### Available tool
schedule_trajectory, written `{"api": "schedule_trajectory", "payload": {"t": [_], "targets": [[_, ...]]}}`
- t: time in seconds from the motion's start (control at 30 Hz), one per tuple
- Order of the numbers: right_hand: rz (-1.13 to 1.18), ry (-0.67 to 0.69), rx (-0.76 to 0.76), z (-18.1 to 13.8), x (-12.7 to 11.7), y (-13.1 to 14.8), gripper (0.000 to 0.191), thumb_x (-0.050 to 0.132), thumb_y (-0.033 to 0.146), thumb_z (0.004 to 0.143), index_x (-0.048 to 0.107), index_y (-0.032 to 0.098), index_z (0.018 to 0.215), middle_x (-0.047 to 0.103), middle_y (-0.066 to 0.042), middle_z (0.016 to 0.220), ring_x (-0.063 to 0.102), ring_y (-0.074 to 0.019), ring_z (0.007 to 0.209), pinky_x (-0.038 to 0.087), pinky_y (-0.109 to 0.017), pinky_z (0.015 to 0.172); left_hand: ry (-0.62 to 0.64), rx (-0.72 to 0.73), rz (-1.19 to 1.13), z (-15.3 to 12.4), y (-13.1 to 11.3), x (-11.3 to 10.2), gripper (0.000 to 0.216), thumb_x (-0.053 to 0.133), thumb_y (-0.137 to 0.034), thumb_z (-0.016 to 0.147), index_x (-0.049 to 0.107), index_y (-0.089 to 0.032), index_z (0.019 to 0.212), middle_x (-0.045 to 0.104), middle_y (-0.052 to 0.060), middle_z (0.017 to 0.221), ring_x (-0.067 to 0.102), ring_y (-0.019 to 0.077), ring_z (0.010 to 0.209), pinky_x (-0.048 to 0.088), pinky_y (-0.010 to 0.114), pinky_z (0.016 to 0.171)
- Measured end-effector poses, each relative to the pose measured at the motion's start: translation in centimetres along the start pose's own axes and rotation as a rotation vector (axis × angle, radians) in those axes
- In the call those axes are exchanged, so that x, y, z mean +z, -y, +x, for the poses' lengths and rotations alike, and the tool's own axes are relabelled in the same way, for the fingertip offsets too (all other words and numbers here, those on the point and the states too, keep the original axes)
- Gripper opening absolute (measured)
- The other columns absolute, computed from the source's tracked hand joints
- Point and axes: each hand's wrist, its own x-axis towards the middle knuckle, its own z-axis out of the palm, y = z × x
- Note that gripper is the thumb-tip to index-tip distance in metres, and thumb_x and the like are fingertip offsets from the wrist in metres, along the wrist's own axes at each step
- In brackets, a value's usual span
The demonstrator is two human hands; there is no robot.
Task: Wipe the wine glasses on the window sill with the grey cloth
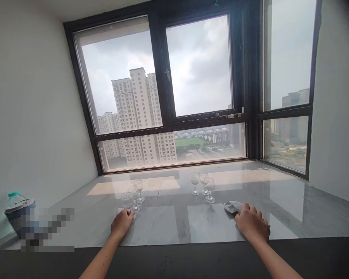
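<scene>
A wide grey marble window ledge (293,217) runs under a dark-framed window (163,89). Both hands rest near the ledge's front edge.

The left hand (122,223) lies left of the middle, its fingers curled in at the foot of the nearest glass (127,201). It touches the base, but the view does not show whether the fingers really clasp the stem or foot. This stemmed glass stands upright as the front one of a group of three. The second glass (133,193) is just behind it and the third glass (139,188) a little further back. The row slants away towards the window.

The right hand (251,223) lies right of the middle, palm down, with bent fingers closed over a grey cloth (232,206). The cloth's loose end sticks out from under the knuckles on the side towards the window. Near it, a little further in, stand three more upright glasses (204,182) close together. The front one of these is the closest to the cloth but stands apart from it.

The two groups of glasses are well apart, with bare marble between them. At the far left, below the ledge's left end, a plastic bottle (14,198) with a green cap stands behind a dark lidded bin (16,211).
</scene>
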Motion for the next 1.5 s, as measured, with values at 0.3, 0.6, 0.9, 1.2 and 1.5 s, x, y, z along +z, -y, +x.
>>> {"api": "schedule_trajectory", "payload": {"t": [0.3, 0.6, 0.9, 1.2, 1.5], "targets": [[0.009, -0.066, 0.005, -0.2, 0.0, 0.2, 0.028, 0.041, 0.024, 0.089, 0.057, 0.011, 0.110, 0.059, -0.018, 0.109, 0.055, -0.0303, 0.105, 0.043, -0.041, 0.080, -0.019, -0.094, 0.043, -1.3, 1.3, -1.8, 0.047, 0.044, -0.065, 0.080, 0.057, -0.022, 0.093, 0.069, 0.014, 0.104, 0.065, 0.0309, 0.096, 0.044, 0.035, 0.072], [-0.004, -0.029, 0.007, -0.2, -0.3, 0.2, 0.031, 0.039, 0.024, 0.091, 0.056, 0.012, 0.113, 0.057, -0.020, 0.114, 0.054, -0.0298, 0.108, 0.042, -0.040, 0.082, 0.105, 0.648, -0.042, -10.4, -14.2, 1.7, 0.022, 0.048, -0.039, 0.085, 0.061, -0.022, 0.080, 0.066, 0.006, 0.088, 0.060, 0.0207, 0.087, 0.039, 0.030, 0.078], [-0.006, -0.062, 0.021, -0.2, -0.3, 0.4, 0.031, 0.043, 0.023, 0.089, 0.057, 0.014, 0.114, 0.058, -0.018, 0.113, 0.053, -0.0291, 0.108, 0.042, -0.039, 0.084, 0.242, 0.865, -0.158, -10.4, -32.2, 9.8, 0.062, 0.047, -0.036, 0.085, 0.040, -0.027, 0.146, 0.035, 0.013, 0.152, 0.030, 0.0342, 0.139, 0.012, 0.055, 0.116], [0.015, -0.044, 0.024, -0.2, -0.3, 0.3, 0.033, 0.042, 0.024, 0.089, 0.055, 0.013, 0.118, 0.057, -0.018, 0.115, 0.052, -0.0292, 0.109, 0.041, -0.039, 0.085, 0.243, 0.842, -0.054, -10.3, -31.6, 10.7, 0.061, 0.039, -0.038, 0.086, 0.045, -0.015, 0.142, 0.041, 0.017, 0.149, 0.029, 0.0346, 0.139, 0.006, 0.054, 0.116], [-0.018, -0.018, -0.005, -0.2, -0.1, -0.1, 0.032, 0.037, 0.026, 0.091, 0.056, 0.013, 0.113, 0.057, -0.018, 0.113, 0.053, -0.0302, 0.108, 0.043, -0.040, 0.082, 0.224, 0.543, 0.097, -5.8, -20.4, 7.4, 0.071, 0.035, -0.045, 0.086, 0.037, -0.009, 0.146, 0.027, 0.019, 0.156, 0.017, 0.0344, 0.146, 0.000, 0.053, 0.118]]}}
